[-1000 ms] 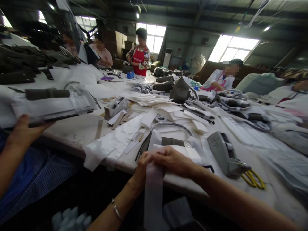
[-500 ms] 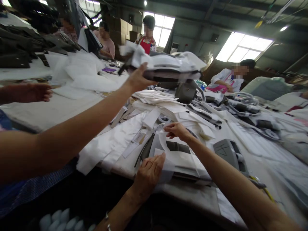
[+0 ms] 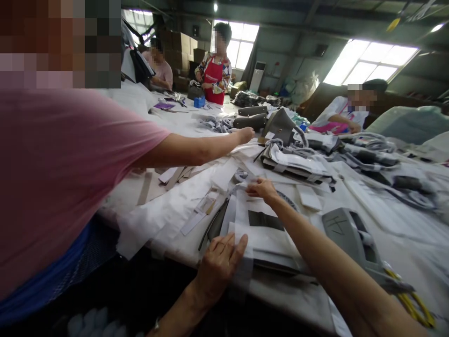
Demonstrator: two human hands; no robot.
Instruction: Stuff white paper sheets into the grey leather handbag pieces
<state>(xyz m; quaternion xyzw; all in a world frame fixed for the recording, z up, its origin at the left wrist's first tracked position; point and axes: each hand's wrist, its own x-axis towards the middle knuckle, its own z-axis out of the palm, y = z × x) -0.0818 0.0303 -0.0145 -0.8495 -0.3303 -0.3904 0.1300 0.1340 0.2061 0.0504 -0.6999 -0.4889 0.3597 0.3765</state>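
Observation:
A flat dark grey bag [image 3: 266, 220], partly wrapped in thin white sheets, lies before me near the table edge. At its near left edge, my left hand [image 3: 220, 257] has bent fingers closed on a translucent white wrapping sheet [image 3: 242, 213]. My right hand [image 3: 262, 189] pinches the same sheet at the bag's far end, fingers together. A grey handle [image 3: 286, 199] curves out behind my right hand. Left of the bag lie a dark strap [image 3: 214, 220] and a tag with a card [image 3: 203, 208].
A co-worker's pink sleeve [image 3: 115, 126] and hand [image 3: 246, 135] reach across from the left. Beyond my hands lies a wrapped bag [image 3: 296, 164]. A grey tape dispenser [image 3: 345, 234] and yellow-handled scissors [image 3: 417, 304] are at right. Other people work across the table.
The co-worker's wrapped bag, carried in the air earlier, now lies on the table, and that person leans further in. My hands stay at the sheet with small shifts.

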